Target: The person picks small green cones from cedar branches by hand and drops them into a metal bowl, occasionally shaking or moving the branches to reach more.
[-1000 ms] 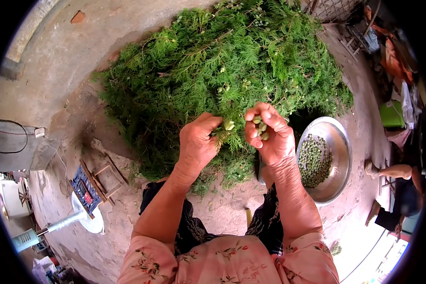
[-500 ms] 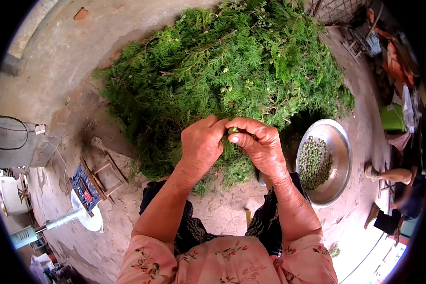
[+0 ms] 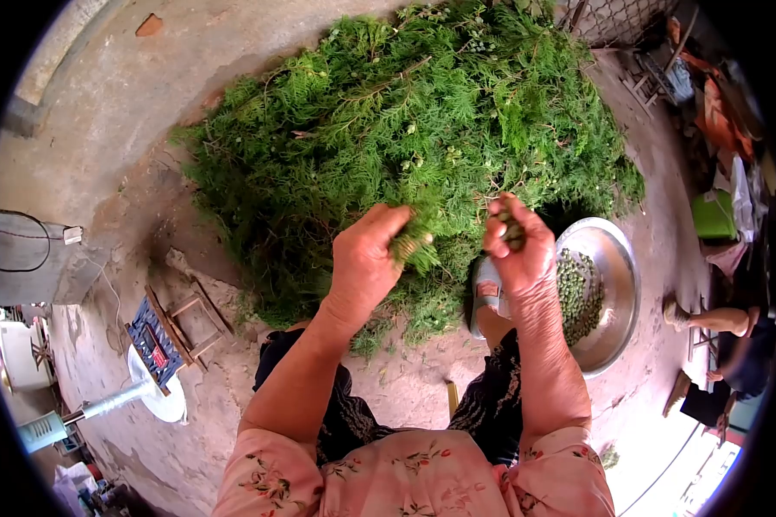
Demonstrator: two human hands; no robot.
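My left hand (image 3: 366, 254) is closed on a leafy green sprig (image 3: 418, 233), blurred at its tip. Several small green cones (image 3: 513, 231) show in the curled fingers of my right hand (image 3: 526, 250), which is apart from the left. Beyond both hands spreads a big heap of feathery evergreen branches (image 3: 379, 129) with pale green cones among the leaves. To the right of my right forearm, a wide metal basin (image 3: 626, 284) holds a layer of loose green cones (image 3: 579, 293).
My sandalled foot (image 3: 486, 293) rests by the heap's near edge. A small wooden stool (image 3: 194, 314) and a standing fan (image 3: 103, 407) are on the left. At the right edge sits another person, whose leg (image 3: 719, 320) shows, near a green container (image 3: 713, 215).
My hands have separated; they were together over a cone. The left now shows the sprig, and the right has moved right with several cones in its fingers. My right leg has shifted, showing the foot.
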